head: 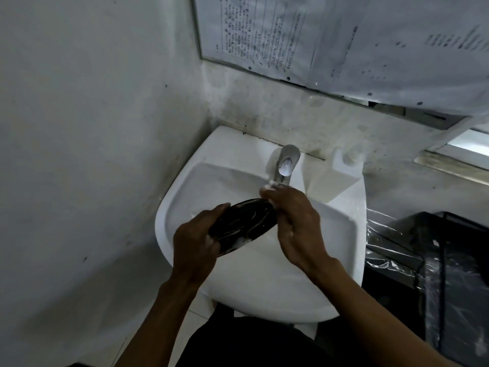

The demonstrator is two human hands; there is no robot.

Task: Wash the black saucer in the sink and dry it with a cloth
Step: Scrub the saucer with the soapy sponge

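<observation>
Both forearms reach up from the lower frame to the black saucer (242, 223), held tilted over the sink (185, 197) at centre. Left hand (194, 241) grips its near rim; right hand (296, 223) pinches the far edge, fingertips soapy below the tap (285, 165). Scrubbing well probably means turning it slowly with a firm grip, since suds make it slippery.

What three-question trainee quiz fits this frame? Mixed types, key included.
1. True or false: the saucer lies flat on the sink floor.
2. Which hand grips the saucer's near edge? A) left hand B) right hand
3. Fill in: suds cling to the saucer's lower ____.

Key: 1 false, it is held tilted above the basin. 2 A; the right hand works at the far edge below the tap. 3 rim.
</observation>
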